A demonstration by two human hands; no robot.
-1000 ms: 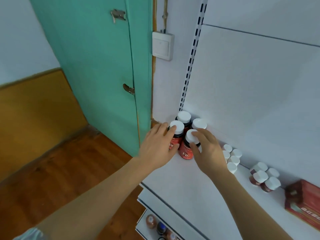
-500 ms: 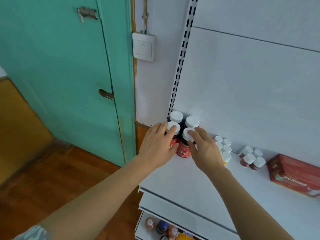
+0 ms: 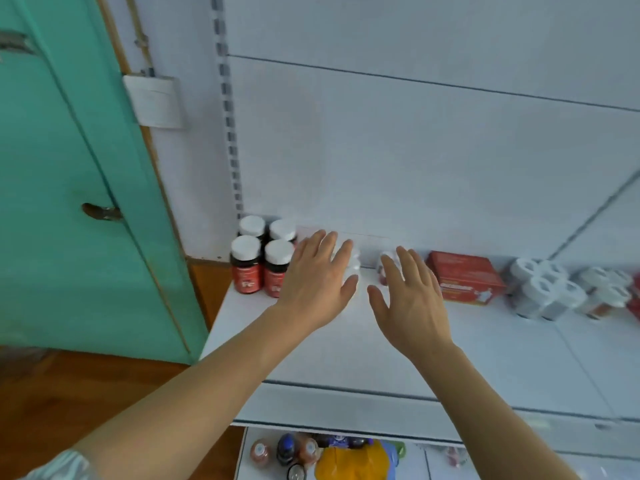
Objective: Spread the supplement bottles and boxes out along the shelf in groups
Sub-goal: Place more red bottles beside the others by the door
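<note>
Head view: four red-labelled, white-capped bottles (image 3: 263, 263) stand clustered; both hands' (image 3: 320, 282) grip released.

- My left hand (image 3: 317, 282) covers most of a cluster of small white-capped bottles (image 3: 354, 263); I can't count them or tell whether my fingers touch them.
- My right hand (image 3: 410, 299) hides nearly all of another small bottle (image 3: 383, 271); only a cap and a strip of red show, blurred.
- The red box (image 3: 465, 277) carries print too smeared for me to read.
- The grey-bodied white-capped bottles (image 3: 540, 289) have unreadable labels.
- At the right edge, a red-labelled bottle group (image 3: 604, 289) is blurred, and something red beyond it is cut off.
- On the lower shelf, the bottles (image 3: 287, 452) and yellow packet (image 3: 349, 462) are cropped by the frame's bottom edge.
</note>
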